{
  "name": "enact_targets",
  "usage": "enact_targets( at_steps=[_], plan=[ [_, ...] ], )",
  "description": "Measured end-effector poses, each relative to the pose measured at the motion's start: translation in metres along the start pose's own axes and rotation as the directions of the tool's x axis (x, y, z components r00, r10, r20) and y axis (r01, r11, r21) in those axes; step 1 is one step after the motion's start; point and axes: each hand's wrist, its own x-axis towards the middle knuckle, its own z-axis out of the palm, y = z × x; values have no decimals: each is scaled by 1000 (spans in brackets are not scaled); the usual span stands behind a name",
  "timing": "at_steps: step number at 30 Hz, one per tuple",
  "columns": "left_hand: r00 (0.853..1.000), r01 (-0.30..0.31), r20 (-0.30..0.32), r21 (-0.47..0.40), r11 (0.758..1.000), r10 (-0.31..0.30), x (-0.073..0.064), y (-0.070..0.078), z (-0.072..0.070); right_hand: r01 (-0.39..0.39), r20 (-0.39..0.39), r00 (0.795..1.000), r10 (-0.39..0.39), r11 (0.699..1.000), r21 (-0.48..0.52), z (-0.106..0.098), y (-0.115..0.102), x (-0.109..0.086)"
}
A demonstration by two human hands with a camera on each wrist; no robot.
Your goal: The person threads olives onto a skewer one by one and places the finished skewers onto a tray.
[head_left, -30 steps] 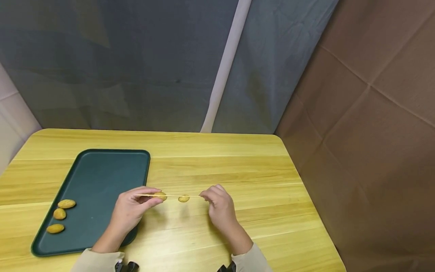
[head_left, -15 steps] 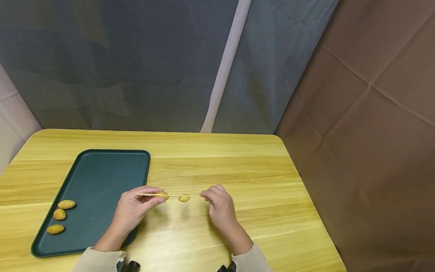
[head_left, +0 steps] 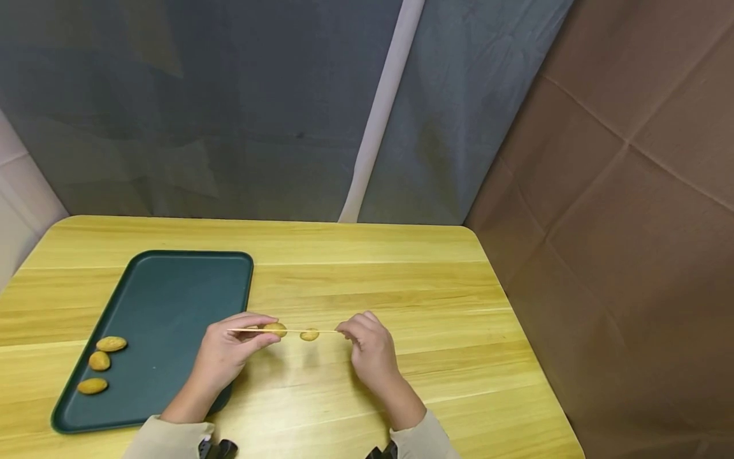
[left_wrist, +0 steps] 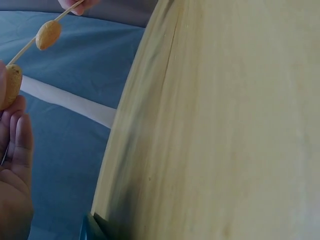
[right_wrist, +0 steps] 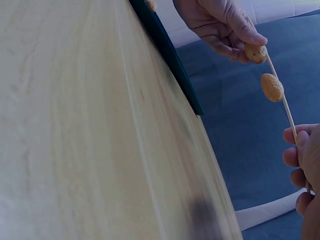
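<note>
My left hand [head_left: 220,350] pinches a small brown potato [right_wrist: 256,53] between thumb and fingers. A thin wooden skewer [head_left: 292,331] runs level past this potato, its left end showing between my thumb and fingers. Farther along the skewer sits a second small potato [right_wrist: 272,87], with a short gap between the two. My right hand [head_left: 373,354] grips the skewer's right end with curled fingers. Both hands are held above the table, near its front. In the left wrist view, my thumb partly hides the pinched potato [left_wrist: 14,82].
A dark green tray [head_left: 172,287] lies on the left of the wooden table [head_left: 436,293], partly under my left forearm. Along its left side rest three more potatoes [head_left: 100,361]. Grey cloth [head_left: 229,127] hangs behind the table, brown cloth [head_left: 602,255] on the right.
My left hand has shifted slightly right with its potato, narrowing the gap to the second potato. The right hand and skewer have stayed nearly still.
</note>
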Motion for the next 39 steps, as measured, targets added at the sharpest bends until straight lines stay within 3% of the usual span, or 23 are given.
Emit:
enact_targets(
  at_steps=[3,12,20,26,30,35,39],
  plan=[
    [1000,-12,6,-29,999,12,-1,-1,0,-3,4,1000,3,1000,1,1,0,-1],
    [999,25,23,-98,995,-23,-2,-3,0,-19,18,1000,19,1000,18,2,-2,-3],
    [989,146,58,-120,982,-139,-4,-4,-2,-29,9,1000,29,999,38,1,-3,-3],
    [960,274,91,-90,957,-266,-6,-4,-5,-15,-20,1000,16,999,34,3,-3,-3],
    [925,375,90,-67,925,-369,-6,-3,-5,-8,-34,999,8,1000,9,5,-3,-4],
    [885,466,75,-143,873,-460,-7,0,-3,14,-46,999,-16,999,-29,7,-4,-5],
    [870,492,64,-209,845,-490,-6,3,-1,26,-42,999,-28,999,-39,7,-5,-5]
  ],
)
